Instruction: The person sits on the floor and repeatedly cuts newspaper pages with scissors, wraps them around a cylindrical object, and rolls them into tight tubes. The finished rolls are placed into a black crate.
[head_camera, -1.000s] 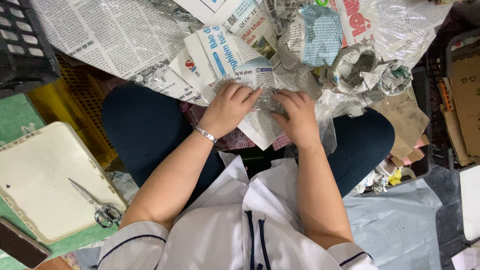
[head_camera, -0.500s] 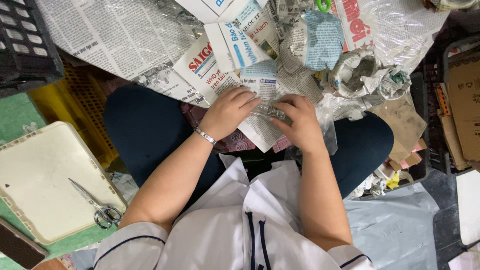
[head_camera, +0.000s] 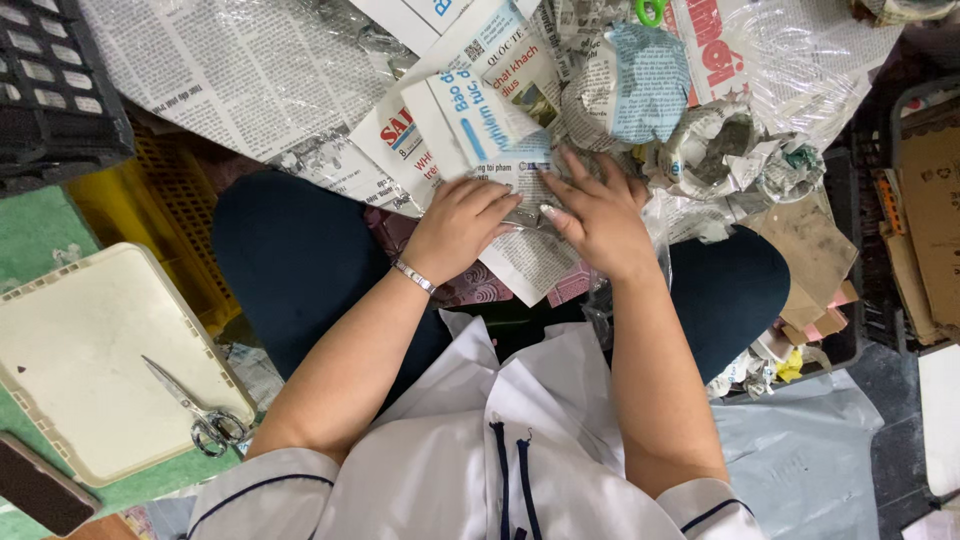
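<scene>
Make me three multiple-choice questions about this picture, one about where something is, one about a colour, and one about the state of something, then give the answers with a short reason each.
1. Where do the scissors lie?
A. On the cream tray lid
B. On the person's lap
C. In the black crate

2. What colour is the crate under the newspaper sheets at the left?
A. Red
B. Yellow
C. White

3. How do the two hands stand?
A. Both raised off the paper
B. Both pressed on the folded newspaper piece
C. One holds the scissors

Answers:
1. A, the scissors rest on the cream lid at the lower left.
2. B, its latticed wall shows yellow beside the knee.
3. B, the left hand and the right hand both lie on the newspaper piece on the lap.
</scene>
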